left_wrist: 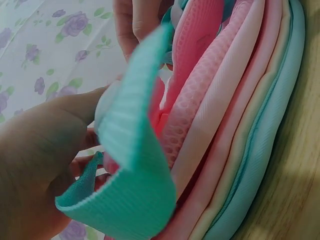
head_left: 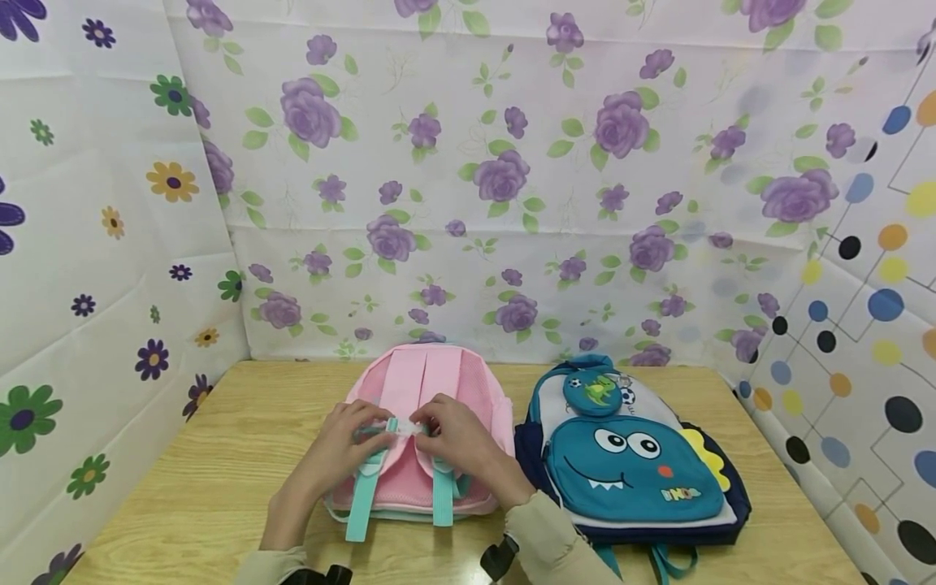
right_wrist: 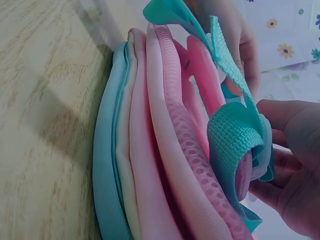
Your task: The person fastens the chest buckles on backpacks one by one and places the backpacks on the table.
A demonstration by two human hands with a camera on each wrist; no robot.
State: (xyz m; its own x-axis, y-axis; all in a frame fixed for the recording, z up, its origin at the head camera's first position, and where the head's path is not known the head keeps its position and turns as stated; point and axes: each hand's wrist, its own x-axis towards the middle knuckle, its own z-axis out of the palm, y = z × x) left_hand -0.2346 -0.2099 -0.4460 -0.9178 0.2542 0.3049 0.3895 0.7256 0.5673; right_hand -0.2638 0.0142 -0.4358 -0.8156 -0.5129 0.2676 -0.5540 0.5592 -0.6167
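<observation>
A pink backpack [head_left: 398, 494] lies on the table with its shoulder straps [head_left: 420, 382] facing up. Across the straps runs a turquoise chest strap with a whitish, see-through buckle [head_left: 406, 427]. My left hand [head_left: 342, 443] pinches the buckle's left end, where the turquoise webbing meets it. On the other side, the thumb and fingers of my right hand [head_left: 459, 435] pinch its right end. Turquoise webbing tails [head_left: 361, 505] hang toward me. Both wrist views show loops of webbing [left_wrist: 135, 200] [right_wrist: 232, 130] close to the hands, partly hiding the fingertips.
To the right, touching or nearly touching the pink bag, lies a blue dinosaur backpack [head_left: 629, 479] with a round teal pouch [head_left: 592, 392] on top. The wooden table [head_left: 197, 463] meets patterned cloth walls [head_left: 439, 179] at the back and sides.
</observation>
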